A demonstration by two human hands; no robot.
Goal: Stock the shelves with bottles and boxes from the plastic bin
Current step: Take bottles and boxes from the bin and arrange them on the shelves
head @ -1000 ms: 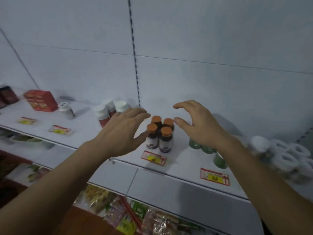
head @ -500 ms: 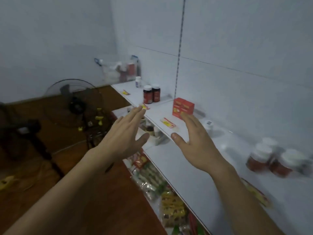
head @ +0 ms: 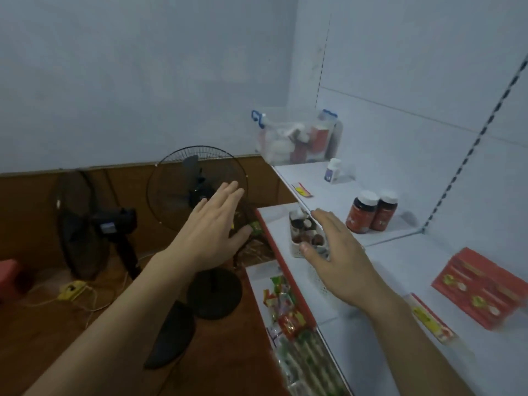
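Observation:
A clear plastic bin (head: 297, 138) with blue handles stands at the far end of the white shelf (head: 380, 270), holding bottles and red boxes. Two dark bottles (head: 371, 211) with white caps stand side by side on the shelf, a small white bottle (head: 333, 170) behind them. A red box (head: 480, 287) lies on the shelf at the right. My left hand (head: 211, 230) is raised with fingers spread, off the shelf's left edge. My right hand (head: 340, 258) hovers open over the shelf's front edge. Both hands hold nothing.
Two black standing fans (head: 197, 195) (head: 85, 224) are on the wooden floor to the left, with a yellow power strip (head: 71, 288) and cables. A small white basket (head: 304, 232) of dark jars sits on a lower shelf. Packaged snacks (head: 288, 318) fill the lower shelves.
The view has swung left from the orange-capped bottles to the shelf's far end and the bin. Both hands stay open and empty, now reaching toward the bin end.

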